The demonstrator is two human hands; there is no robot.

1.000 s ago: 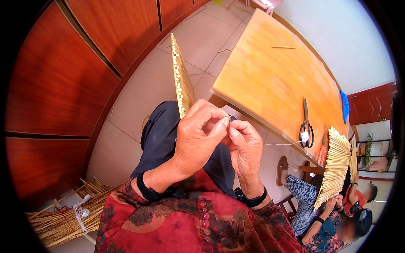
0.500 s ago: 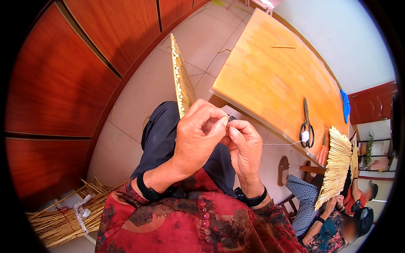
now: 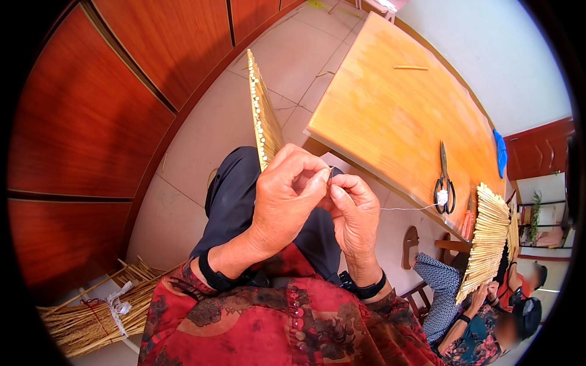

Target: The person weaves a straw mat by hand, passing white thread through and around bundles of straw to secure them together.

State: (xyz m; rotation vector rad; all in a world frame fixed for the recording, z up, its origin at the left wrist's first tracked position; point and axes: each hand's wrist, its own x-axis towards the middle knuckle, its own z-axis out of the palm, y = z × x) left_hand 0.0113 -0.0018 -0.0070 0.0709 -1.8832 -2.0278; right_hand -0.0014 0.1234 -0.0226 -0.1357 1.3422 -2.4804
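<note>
My left hand [image 3: 285, 194] is closed in a pinch, thumb against fingertip, on a thin needle [image 3: 331, 175] held nearly upright; its ends are hard to make out. Close against it, my right hand [image 3: 354, 207] pinches the white thread [image 3: 406, 208], which runs rightward from my fingers to a small white thread wad [image 3: 442, 197]. That wad lies on the black-handled scissors [image 3: 444, 180] on the table. Just beyond my left hand, a panel of straw stalks [image 3: 264, 113] stands on edge by my knee, its pale cut ends facing me.
The wooden table [image 3: 390, 104] fills the right, bearing a loose stalk [image 3: 411, 68] and a blue cloth [image 3: 500, 154]. Bundled straw [image 3: 101, 317] lies at lower left, near red wooden cabinets [image 3: 85, 110]. At right, a person [image 3: 476, 335] holds another stalk panel [image 3: 486, 241]; someone else sits behind.
Both hands stay almost where they were, fingertips still together. The thin strand seen upright between the fingertips now shows less. The thread to the scissors has not moved.
</note>
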